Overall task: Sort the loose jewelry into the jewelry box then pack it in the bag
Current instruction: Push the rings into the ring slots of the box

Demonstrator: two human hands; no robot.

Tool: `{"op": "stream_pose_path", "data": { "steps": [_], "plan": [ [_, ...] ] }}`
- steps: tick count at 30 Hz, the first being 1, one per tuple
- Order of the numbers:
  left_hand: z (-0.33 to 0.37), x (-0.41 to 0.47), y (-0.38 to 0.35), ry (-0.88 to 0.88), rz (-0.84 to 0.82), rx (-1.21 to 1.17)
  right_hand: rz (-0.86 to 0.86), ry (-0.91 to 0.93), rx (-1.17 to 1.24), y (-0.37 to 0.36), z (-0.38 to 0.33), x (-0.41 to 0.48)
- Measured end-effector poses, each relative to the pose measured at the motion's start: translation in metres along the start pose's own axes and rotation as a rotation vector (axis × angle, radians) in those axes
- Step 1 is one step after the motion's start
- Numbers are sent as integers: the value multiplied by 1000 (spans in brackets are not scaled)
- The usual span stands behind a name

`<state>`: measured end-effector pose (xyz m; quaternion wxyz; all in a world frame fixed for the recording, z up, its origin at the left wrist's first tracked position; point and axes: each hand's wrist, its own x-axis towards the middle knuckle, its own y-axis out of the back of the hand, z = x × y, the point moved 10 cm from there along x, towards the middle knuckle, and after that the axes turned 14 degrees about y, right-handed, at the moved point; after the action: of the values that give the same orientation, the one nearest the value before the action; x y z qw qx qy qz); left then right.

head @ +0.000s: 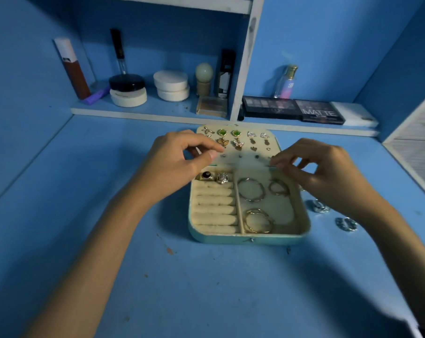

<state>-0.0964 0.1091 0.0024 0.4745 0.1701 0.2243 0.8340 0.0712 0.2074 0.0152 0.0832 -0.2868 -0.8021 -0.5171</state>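
An open teal jewelry box (250,239) with cream lining lies on the blue desk. Its lid panel (240,145) carries several stud earrings. Two rings (215,177) sit in the ring rolls and three hoops (251,192) lie in the right compartment. My left hand (179,167) hovers over the box's left hinge side, thumb and forefinger pinching something small that I cannot make out. My right hand (321,172) pinches the lid panel's right lower edge. Two silver rings (320,206) (346,224) lie loose on the desk right of the box. No bag is in view.
A shelf behind the box holds cosmetics: jars (127,90), a red-brown tube (72,69), a perfume bottle (287,81) and eyeshadow palettes (294,109). A white slatted panel (416,147) stands at the right edge.
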Motion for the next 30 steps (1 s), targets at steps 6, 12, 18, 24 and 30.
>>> {"op": "stream_pose_path", "data": {
  "steps": [6,12,18,24,30],
  "plan": [
    [66,-13,-68,-178,-104,99,-140,-121,-133,29,46,-28],
    [94,-18,-154,-309,-251,427,-80,-189,-143,51,63,-48],
    [101,-18,-184,-395,-184,741,-26,-214,-93,51,74,-55],
    [90,-7,-149,-212,-168,393,9,-131,-88,39,61,-48],
    [64,3,-85,-11,-77,166,-92,-58,-95,14,48,-35]
  ]
}}
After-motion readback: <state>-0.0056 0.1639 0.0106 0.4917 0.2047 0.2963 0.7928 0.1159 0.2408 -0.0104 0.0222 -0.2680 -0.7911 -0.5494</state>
